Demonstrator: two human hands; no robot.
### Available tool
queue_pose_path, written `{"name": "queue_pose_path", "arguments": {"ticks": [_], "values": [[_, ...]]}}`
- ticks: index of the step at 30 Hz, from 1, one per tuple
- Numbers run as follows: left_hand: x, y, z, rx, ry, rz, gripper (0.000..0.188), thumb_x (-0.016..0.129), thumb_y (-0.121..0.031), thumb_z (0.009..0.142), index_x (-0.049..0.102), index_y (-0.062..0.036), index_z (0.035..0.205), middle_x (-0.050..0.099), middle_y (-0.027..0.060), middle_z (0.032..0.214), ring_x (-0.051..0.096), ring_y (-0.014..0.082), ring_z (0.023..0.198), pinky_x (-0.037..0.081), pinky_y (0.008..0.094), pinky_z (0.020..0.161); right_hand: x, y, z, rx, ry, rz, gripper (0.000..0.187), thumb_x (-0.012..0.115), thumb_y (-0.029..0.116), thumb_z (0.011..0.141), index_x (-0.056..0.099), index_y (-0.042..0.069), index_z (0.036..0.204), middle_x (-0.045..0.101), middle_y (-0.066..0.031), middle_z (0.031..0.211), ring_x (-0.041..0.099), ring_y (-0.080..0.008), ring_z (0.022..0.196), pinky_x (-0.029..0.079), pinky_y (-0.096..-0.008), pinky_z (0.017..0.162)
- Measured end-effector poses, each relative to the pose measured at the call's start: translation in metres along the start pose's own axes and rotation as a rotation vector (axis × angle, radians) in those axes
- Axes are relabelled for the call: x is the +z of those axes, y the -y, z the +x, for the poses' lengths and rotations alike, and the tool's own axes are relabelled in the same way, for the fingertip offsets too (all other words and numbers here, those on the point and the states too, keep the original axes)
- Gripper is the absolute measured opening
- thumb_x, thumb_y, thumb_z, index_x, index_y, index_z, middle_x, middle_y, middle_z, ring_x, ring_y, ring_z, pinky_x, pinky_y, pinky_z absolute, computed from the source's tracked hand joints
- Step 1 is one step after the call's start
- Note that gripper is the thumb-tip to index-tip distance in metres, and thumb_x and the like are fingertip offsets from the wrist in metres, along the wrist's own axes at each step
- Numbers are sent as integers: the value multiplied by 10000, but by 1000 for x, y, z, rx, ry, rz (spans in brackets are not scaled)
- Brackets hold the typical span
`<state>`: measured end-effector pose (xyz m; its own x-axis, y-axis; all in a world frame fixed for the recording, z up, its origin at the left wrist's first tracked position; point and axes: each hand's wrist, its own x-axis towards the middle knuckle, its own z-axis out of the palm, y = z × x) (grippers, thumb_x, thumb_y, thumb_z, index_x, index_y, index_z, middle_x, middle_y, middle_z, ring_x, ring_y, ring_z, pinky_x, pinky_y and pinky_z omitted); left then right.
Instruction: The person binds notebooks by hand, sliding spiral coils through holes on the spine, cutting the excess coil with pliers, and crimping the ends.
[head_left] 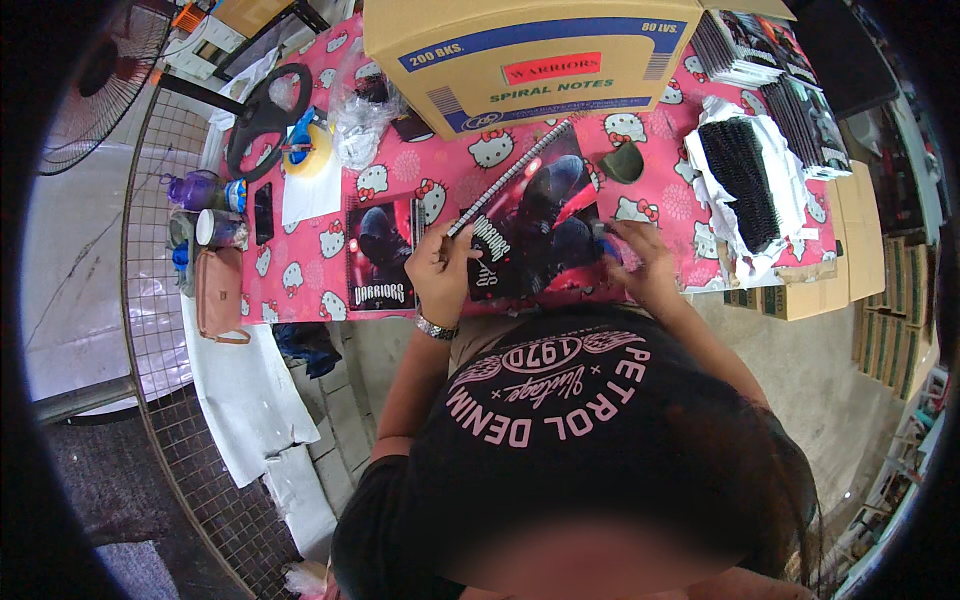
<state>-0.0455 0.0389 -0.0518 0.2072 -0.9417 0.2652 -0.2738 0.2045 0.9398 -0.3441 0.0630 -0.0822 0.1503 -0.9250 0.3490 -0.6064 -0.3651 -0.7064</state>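
A dark spiral notebook (pixel 545 215) with a hooded figure and red streaks on its cover lies tilted on the table in front of me. Its pale coil (pixel 515 178) runs slantwise along the upper left edge. My left hand (pixel 441 265) has its fingers closed around the coil's lower end. At the notebook's right side, my right hand (pixel 645 262) curls around a small blue-handled tool (pixel 606 247), whose kind I cannot make out. A second dark spiral notebook (pixel 380 255) lies flat to the left of my left hand.
A big cardboard box (pixel 540 75) stands at the back. To the right are black coils (pixel 740 185) on white paper and stacked notebooks (pixel 805 120). A green pouch-like thing (pixel 622 163), tape dispenser (pixel 308 150), phone (pixel 264 213), steering wheel (pixel 268 125) and pink bag (pixel 219 295) share the patterned pink tablecloth (pixel 290 280).
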Motion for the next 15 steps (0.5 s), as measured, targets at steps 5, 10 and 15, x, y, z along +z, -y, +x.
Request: {"name": "queue_pose_path", "arguments": {"ticks": [5,10,15], "values": [[5,-5,-1,30,-22,3,174,706,-23,870,676,51,1025,675,72,762,636,87,601,499,226,535,26,75,57,-318,135,260,531,769,97,724,619,25,1228,624,-134,1143,590,-309,1041,505,-397,885],[-1,-15,-4,156,-8,183,170,688,9,830,708,10,999,689,82,773,632,94,600,499,250,566,38,89,73,-398,157,226,510,759,105,723,626,14,1207,619,-143,1116,590,-321,1005,515,-403,857],[2,-10,-7,192,-66,253,209,681,20,809,717,-13,1012,697,85,793,637,121,630,494,254,596,38,92,69,-249,323,296,435,724,110,795,626,-8,1202,666,-150,1041,670,-286,912,557,-362,762]]}}
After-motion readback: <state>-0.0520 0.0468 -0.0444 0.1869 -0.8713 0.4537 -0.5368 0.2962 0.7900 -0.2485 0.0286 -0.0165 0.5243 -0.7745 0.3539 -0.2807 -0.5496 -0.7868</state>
